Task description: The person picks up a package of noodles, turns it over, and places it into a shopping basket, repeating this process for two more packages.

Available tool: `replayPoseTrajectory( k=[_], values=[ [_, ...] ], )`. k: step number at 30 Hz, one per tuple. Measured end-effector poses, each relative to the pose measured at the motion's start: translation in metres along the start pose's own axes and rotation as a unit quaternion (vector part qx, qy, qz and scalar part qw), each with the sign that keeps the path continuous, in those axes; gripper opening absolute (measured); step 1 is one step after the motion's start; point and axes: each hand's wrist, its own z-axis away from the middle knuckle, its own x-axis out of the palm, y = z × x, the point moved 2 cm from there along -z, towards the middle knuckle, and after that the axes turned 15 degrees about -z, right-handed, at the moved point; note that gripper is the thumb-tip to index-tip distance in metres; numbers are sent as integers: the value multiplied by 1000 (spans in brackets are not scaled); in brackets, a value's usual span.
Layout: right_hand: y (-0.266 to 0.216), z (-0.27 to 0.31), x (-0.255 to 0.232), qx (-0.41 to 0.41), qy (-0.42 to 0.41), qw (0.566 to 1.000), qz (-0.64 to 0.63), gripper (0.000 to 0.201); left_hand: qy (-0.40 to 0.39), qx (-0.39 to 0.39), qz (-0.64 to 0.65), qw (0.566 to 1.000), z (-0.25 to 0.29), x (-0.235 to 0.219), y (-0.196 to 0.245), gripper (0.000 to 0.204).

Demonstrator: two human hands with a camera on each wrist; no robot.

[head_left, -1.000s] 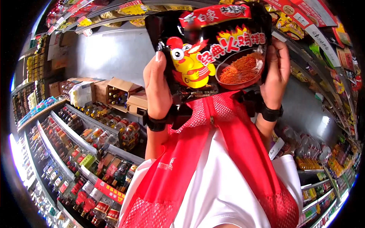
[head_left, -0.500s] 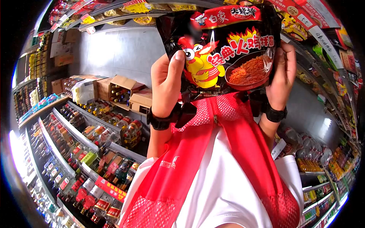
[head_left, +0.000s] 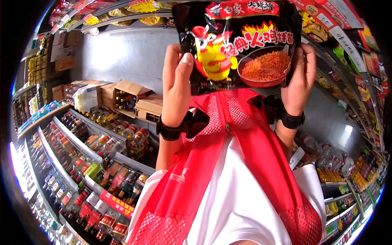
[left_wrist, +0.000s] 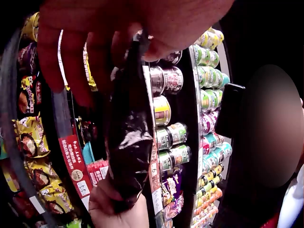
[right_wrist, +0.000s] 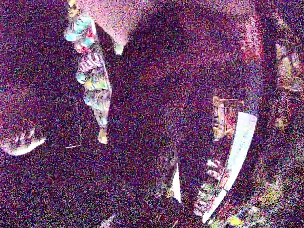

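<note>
A black and red pack of instant noodles (head_left: 258, 45) is held up in front of the chest in the head view. Its front shows a yellow cartoon chicken and a bowl of orange noodles. My left hand (head_left: 176, 87) grips the left edge, thumb on the front face. At the opposite edge my right hand (head_left: 299, 83) holds the pack, fingers bent around the side. The left wrist view shows the pack (left_wrist: 130, 137) edge-on, with the left hand (left_wrist: 142, 23) above and the right hand (left_wrist: 121, 211) below. Heavy noise blurs the right wrist view.
Shelves of bottles (head_left: 104, 196) line the left, with open cardboard boxes (head_left: 128, 96) beyond them on the floor. Shelves with noodle packs and price labels (head_left: 347, 49) curve along the right. Cup noodles (left_wrist: 166, 80) fill a shelf in the left wrist view.
The noodle pack and both hands shifted slightly right in the head view, and the pack then rose a little. Both hands keep their hold on its sides.
</note>
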Motion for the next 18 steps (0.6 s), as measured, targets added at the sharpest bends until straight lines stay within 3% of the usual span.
replayPoseTrajectory(
  k=[2, 3, 6, 7, 8, 10, 12, 14, 16, 18],
  values=[
    [0, -1, 1, -6, 33, 999, -11, 14, -55, 36, -40, 997, -1, 3, 4, 34],
    [1, -1, -1, -5, 43, 999, -13, 14, -96, 21, 55, 994, -1, 6, 6, 44],
    [-1, -2, -1, -39, 43, 998, 31, 14, -42, 93, -17, 995, 2, 16, 0, 61],
    [-3, -2, 2, -56, 40, 996, 55, 14, -1, 210, -199, 957, -1, 14, -1, 74],
    [-10, -2, 6, -105, 24, 987, 117, 13, 3, 285, -303, 909, 0, 15, 3, 86],
    [-22, -1, 24, -171, -28, 973, 150, 11, -40, 316, -419, 850, 4, 22, 15, 92],
    [-35, 1, 42, -208, -98, 959, 165, 8, -115, 308, -340, 881, 7, 34, 10, 102],
    [-47, 9, 57, -169, -167, 956, 171, 11, -124, 325, -287, 892, 13, 45, 12, 104],
    [-58, 14, 68, -80, -221, 967, 99, 13, -115, 187, -22, 975, 16, 50, 4, 98],
    [-59, 14, 70, -10, -284, 959, 18, 14, -130, 118, -40, 984, 16, 37, 5, 86]
  ],
)
